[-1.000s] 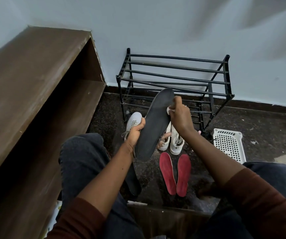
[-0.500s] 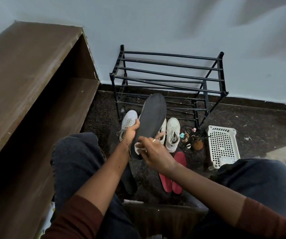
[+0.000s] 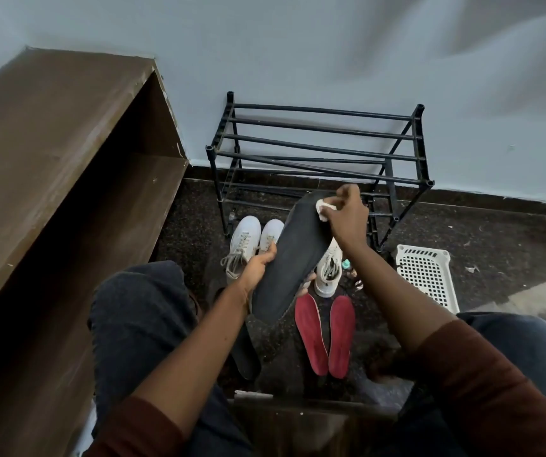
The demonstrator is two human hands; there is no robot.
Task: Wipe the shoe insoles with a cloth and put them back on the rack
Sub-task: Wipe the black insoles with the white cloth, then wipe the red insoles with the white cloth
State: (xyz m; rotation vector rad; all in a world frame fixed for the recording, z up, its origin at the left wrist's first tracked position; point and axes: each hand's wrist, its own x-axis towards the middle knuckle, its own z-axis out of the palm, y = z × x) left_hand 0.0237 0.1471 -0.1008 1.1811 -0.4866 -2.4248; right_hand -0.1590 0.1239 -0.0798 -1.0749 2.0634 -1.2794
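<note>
1. Nearest, on the dark speckled floor (image 3: 482, 232) between the person's knees, lie two red insoles (image 3: 326, 338) side by side and a second dark insole (image 3: 247, 357). All are thin, flat and foot-shaped.
2. The left hand (image 3: 258, 268) grips the grey insole (image 3: 293, 255) near its heel, thumb over one edge and fingers curled beneath, tilting the toe up toward the rack. The insole looks matte, fabric-faced and slightly flexible.
3. The right hand (image 3: 347, 219) pinches a small wadded white cloth (image 3: 324, 207), pressing it on the toe end. So the wiping step is in hand, at the top of a stroke.
4. The next move likely calls for drawing the cloth down toward the heel while the left hand braces the bendy sole.
5. Beyond are white laced sneakers (image 3: 243, 245) and a perforated white plastic basket (image 3: 425, 275).
6. Farthest is the black rack (image 3: 317, 150) of slim round bars. No insole rests on it yet — a soft sole probably needs laying across the bars, not along the gaps.
</note>
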